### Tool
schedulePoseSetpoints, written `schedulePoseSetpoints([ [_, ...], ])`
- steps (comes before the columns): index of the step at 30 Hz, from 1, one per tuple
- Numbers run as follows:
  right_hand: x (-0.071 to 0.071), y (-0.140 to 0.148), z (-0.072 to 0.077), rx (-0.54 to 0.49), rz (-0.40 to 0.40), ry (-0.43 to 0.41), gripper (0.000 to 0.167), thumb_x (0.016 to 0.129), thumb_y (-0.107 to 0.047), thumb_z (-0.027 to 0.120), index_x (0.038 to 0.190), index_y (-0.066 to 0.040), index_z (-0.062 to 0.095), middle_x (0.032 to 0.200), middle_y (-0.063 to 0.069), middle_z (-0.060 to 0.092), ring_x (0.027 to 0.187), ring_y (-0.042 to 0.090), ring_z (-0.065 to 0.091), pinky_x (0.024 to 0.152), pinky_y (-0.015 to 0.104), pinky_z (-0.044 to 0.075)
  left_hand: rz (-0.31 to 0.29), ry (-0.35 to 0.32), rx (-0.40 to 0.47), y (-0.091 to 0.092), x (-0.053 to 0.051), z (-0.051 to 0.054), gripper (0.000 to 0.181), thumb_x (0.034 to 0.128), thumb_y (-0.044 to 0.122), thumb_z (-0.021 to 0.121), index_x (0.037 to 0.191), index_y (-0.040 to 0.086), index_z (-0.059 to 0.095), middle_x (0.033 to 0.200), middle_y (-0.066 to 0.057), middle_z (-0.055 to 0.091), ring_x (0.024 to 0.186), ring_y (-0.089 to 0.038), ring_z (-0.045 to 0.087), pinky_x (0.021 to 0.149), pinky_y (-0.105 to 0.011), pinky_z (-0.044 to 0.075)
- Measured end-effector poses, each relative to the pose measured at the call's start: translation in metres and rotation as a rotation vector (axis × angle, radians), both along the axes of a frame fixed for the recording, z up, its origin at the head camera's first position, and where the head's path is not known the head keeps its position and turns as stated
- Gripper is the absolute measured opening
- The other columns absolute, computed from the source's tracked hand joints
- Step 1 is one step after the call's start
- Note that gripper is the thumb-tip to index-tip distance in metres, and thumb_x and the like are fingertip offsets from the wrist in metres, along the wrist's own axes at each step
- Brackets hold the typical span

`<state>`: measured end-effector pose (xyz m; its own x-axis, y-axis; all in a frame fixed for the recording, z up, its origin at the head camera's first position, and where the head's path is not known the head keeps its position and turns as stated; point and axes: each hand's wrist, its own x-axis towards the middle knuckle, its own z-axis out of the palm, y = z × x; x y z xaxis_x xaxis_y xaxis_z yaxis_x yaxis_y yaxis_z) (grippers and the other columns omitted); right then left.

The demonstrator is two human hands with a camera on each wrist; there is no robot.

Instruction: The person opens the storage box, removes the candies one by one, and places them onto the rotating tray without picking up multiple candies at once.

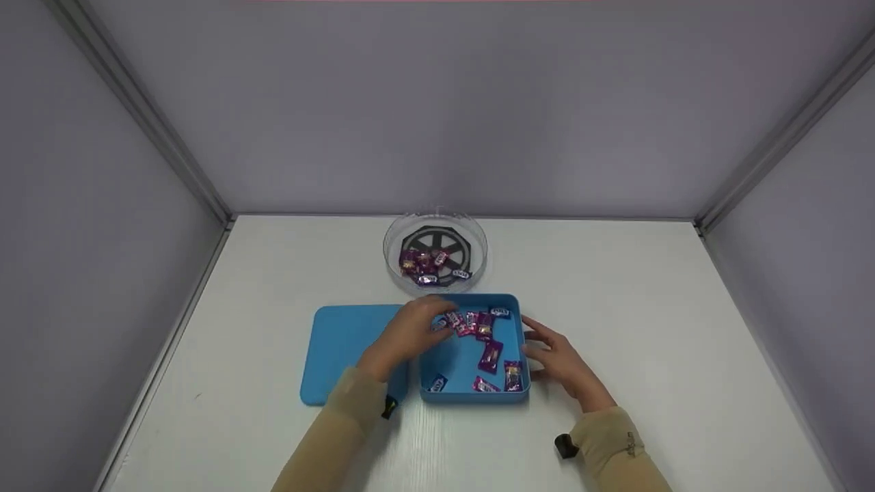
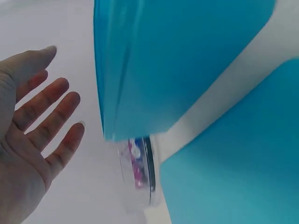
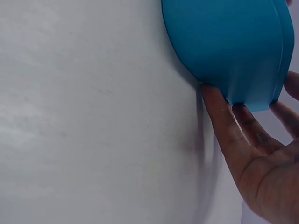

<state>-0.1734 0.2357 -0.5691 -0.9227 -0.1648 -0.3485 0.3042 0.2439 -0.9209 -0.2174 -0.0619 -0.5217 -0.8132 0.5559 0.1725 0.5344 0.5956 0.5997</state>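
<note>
A blue rectangular box (image 1: 448, 365) holds several small wrapped candies (image 1: 490, 356) in purple, pink and dark blue. My left hand (image 1: 409, 333) hovers over the box's upper left part, close to the candies there. In the left wrist view its fingers (image 2: 53, 116) are spread and loosely bent, with nothing between them. On the box's right side rests my right hand (image 1: 562, 361); the right wrist view has its extended fingers (image 3: 224, 121) against the blue wall and lower edge. A flat blue lid (image 1: 348, 342) lies left of the box, partly hidden by my left arm.
Behind the box stands a round clear dish (image 1: 480, 266) with several more candies (image 1: 424, 260) and a dark wheel-like pattern at its base. Grey panels (image 1: 465, 123) enclose the white table (image 1: 649, 294) at the back and both sides.
</note>
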Motion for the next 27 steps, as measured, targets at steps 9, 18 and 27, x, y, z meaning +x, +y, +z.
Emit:
schedulePoseSetpoints([
  [9, -0.001, 0.000, 0.000, 0.014, -0.011, 0.007, 0.060, 0.097, -0.012, 0.060, 0.152, -0.024, 0.039, 0.146, 0.019, 0.041, 0.123, 0.040, 0.051, 0.084, 0.053, 0.053, -0.139, 0.059, -0.238, 0.012, 0.024, -0.012, 0.035, 0.0818, 0.012, 0.079, 0.116, 0.011, 0.072, 0.112, 0.000, 0.069, 0.101, -0.017, 0.064, 0.089, -0.037, 0.051],
  [18, -0.001, 0.002, 0.000, 0.009, -0.020, 0.015, 0.061, 0.096, -0.011, 0.060, 0.152, -0.021, 0.039, 0.144, 0.019, 0.042, 0.122, 0.040, 0.051, 0.085, 0.052, 0.052, -0.192, 0.141, -0.399, 0.011, 0.032, -0.022, 0.026, 0.0782, 0.015, 0.083, 0.104, 0.017, 0.078, 0.099, 0.004, 0.073, 0.090, -0.012, 0.066, 0.089, -0.042, 0.045],
  [27, 0.000, -0.001, 0.002, 0.019, -0.003, 0.012, 0.060, 0.097, -0.012, 0.059, 0.152, -0.023, 0.039, 0.146, 0.019, 0.041, 0.122, 0.040, 0.052, 0.084, 0.051, 0.053, -0.202, 0.093, -0.489, 0.010, 0.032, -0.020, 0.014, 0.0776, 0.014, 0.082, 0.091, 0.018, 0.079, 0.085, 0.008, 0.071, 0.076, -0.010, 0.060, 0.093, -0.040, 0.041],
])
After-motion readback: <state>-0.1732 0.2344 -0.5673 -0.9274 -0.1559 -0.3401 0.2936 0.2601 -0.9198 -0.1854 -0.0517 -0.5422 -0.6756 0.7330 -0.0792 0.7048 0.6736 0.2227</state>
